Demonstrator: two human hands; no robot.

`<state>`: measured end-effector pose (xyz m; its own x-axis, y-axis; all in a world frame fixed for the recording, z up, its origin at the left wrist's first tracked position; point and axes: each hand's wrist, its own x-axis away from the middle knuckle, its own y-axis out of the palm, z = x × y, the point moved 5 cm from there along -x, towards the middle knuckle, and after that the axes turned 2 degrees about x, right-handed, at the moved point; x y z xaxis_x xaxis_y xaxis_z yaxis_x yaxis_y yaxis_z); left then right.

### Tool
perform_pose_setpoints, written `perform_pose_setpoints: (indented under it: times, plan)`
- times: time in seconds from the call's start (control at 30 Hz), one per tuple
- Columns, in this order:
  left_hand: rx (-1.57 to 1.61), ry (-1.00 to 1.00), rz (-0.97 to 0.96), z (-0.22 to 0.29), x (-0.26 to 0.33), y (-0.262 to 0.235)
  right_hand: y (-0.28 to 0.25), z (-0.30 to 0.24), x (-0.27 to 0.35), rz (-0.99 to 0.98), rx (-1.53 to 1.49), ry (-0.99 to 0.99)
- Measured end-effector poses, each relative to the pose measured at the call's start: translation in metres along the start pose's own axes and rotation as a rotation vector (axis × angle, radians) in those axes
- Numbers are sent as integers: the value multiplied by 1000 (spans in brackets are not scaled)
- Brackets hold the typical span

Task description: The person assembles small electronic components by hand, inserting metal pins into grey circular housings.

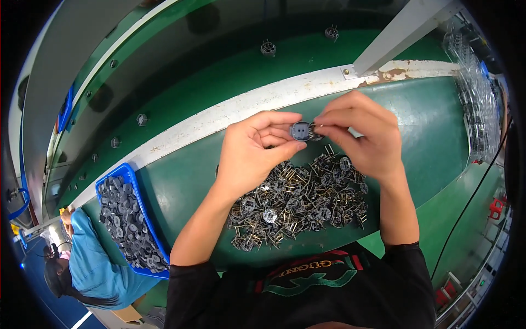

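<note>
My left hand pinches a grey round plastic cap between thumb and fingers, its slotted face showing. Right beside it, my right hand grips a small part with metal pins in its fingertips. The two pieces meet or nearly meet; which of these, I cannot tell. Below both hands, on the green bench, lies a heap of small round circuit parts with brass pins. A blue tray to the left holds many grey plastic caps.
Beyond the white bench edge runs a green conveyor belt carrying spaced-out parts. A metal post rises at the far right. Clear plastic trays are stacked at the right end. Another person in blue works at the left.
</note>
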<state>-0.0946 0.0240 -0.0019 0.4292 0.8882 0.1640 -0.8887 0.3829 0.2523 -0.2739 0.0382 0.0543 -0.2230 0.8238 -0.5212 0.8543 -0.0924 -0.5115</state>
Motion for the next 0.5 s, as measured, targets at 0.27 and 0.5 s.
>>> perform_pose_setpoints:
  times: [0.27, 0.5]
  plan:
    - [48, 65, 9, 1, 4, 8, 17, -8, 5, 38, 48, -14]
    - [41, 116, 36, 5, 4, 7, 27, -7, 12, 112, 75, 17]
